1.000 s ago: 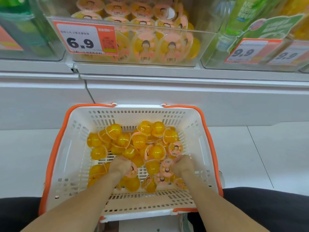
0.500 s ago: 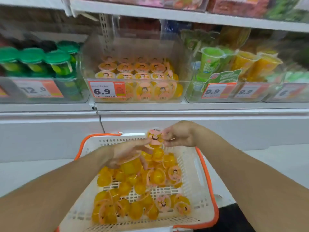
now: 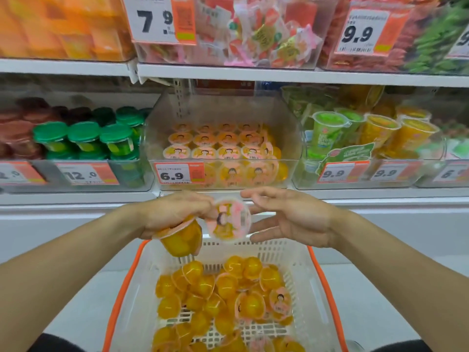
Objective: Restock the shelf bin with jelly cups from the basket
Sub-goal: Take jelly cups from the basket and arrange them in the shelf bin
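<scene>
To the far left of the hands, green-lidded jars (image 3: 83, 141) are kept in a neighbouring bin, well apart from the work. The left hand (image 3: 175, 212) is raised in front of the shelf edge with its fingers curled down over the lid of a yellow jelly cup (image 3: 181, 240), which hangs tilted beneath the palm, apparently gripped from above so that it can be carried up in one lift. Just to the right of that hand, a second jelly cup (image 3: 228, 219) is seen with its pink printed lid turned toward the camera; it sits between the two hands, touching or nearly touching the left fingertips, and whether it is pinched or passing free cannot be told through the blur. The right hand (image 3: 291, 217) is held beside it with fingers spread and relaxed, gripping nothing, probably placed to steady or receive that cup. Directly beyond both hands, the shelf bin (image 3: 223, 113) is fronted by a 6.9 price tag (image 3: 179, 174) and is already lined with rows of matching cups, lids facing up and forward for display. Below the hands, the white basket (image 3: 142, 288) with orange trim is kept close, many loose jelly cups lying in it, so much restocking is judged to remain.
</scene>
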A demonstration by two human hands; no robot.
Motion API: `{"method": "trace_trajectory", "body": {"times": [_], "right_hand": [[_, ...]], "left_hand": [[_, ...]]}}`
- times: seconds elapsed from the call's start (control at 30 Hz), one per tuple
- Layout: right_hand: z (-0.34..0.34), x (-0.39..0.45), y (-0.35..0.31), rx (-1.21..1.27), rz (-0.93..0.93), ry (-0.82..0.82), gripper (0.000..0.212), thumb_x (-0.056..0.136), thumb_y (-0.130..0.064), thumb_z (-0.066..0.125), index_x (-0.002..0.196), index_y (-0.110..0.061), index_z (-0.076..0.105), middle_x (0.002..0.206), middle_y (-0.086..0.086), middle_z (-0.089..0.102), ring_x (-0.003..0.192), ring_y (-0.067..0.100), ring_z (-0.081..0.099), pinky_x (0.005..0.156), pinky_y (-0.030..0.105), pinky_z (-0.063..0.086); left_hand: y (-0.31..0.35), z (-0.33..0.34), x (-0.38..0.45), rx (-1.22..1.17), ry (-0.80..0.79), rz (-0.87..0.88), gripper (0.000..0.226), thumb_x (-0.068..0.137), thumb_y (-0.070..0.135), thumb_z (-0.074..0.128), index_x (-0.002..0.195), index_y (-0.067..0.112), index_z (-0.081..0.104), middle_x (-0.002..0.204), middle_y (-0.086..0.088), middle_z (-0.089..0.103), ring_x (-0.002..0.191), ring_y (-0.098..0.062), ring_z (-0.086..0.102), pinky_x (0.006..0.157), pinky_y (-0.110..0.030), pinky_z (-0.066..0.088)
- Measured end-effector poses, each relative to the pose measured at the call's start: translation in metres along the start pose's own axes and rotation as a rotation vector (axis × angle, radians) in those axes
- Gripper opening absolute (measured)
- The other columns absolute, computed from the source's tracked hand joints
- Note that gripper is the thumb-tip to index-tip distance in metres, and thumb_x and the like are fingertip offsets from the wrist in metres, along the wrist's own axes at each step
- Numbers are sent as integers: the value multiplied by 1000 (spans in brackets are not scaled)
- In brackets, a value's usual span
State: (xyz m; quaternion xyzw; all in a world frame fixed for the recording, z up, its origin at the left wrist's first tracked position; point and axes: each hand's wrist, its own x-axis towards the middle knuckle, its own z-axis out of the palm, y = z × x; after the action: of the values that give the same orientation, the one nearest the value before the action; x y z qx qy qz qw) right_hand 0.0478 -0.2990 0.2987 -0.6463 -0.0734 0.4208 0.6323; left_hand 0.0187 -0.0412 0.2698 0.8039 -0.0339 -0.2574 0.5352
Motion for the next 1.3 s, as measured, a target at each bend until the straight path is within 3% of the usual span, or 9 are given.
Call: {"method": "trace_trajectory", "body": {"times": [0.17,0.33,0.43,0.57,0.73,0.83,0.93,1.1,1.3], "right_hand": [[8,3,10,124,67,-158,38,97,-25,50,128,-4,57,120,25,66,105,46,66,87,43,58],[22,15,17,480,-1,-85,52,82,1,60,132,6,45,106,34,65,99,40,70,81,37,61],[29,24,19,548,-64,-55,57,81,3,59,136,5,44,104,31,67,100,39,69,84,38,60],[32,29,10,635,-49,-105,39,98,-18,48,132,1,55,125,31,60,113,40,63,93,41,55],[36,34,11,509,-49,-91,38,101,-16,41,135,-2,51,129,26,61,115,43,62,89,40,58],[40,34,7,273,-82,19,38,102,-32,44,129,-11,58,121,19,67,106,40,67,85,44,58],[49,33,1,24,-140,188,51,82,-38,70,122,-9,59,108,23,67,86,36,70,80,47,59],[73,44,-1,5,-262,339,28,91,-2,65,115,5,53,80,25,72,68,32,71,66,38,62],[82,83,-45,88,-317,467,15,91,5,59,104,12,62,69,16,70,60,22,69,65,30,62]], "left_hand": [[22,15,-9,-129,-18,-30,31,98,24,54,111,1,69,86,-2,75,61,-5,68,55,-16,51],[10,21,2,-242,250,98,37,95,43,55,113,16,72,103,-5,76,84,-14,72,81,-37,52],[7,22,7,-285,368,128,44,90,53,60,108,14,71,103,-18,73,93,-37,70,90,-53,53],[11,19,4,-193,488,249,25,88,40,66,101,20,71,95,-2,77,87,-14,71,80,-29,52],[16,17,-6,-101,514,305,26,86,42,63,101,24,75,96,5,76,88,-6,69,78,-20,54],[14,13,-8,-102,565,273,22,91,38,62,98,22,76,80,6,74,62,3,62,59,-12,45],[12,9,-8,-138,634,229,23,95,31,60,93,15,76,53,15,61,39,4,47,44,-7,34],[15,4,-8,-160,739,235,22,92,39,62,86,23,76,64,5,69,50,0,53,50,-12,41],[20,-18,-16,-404,899,87,33,97,46,52,95,19,71,80,-6,73,77,-22,64,70,-31,49]]}}
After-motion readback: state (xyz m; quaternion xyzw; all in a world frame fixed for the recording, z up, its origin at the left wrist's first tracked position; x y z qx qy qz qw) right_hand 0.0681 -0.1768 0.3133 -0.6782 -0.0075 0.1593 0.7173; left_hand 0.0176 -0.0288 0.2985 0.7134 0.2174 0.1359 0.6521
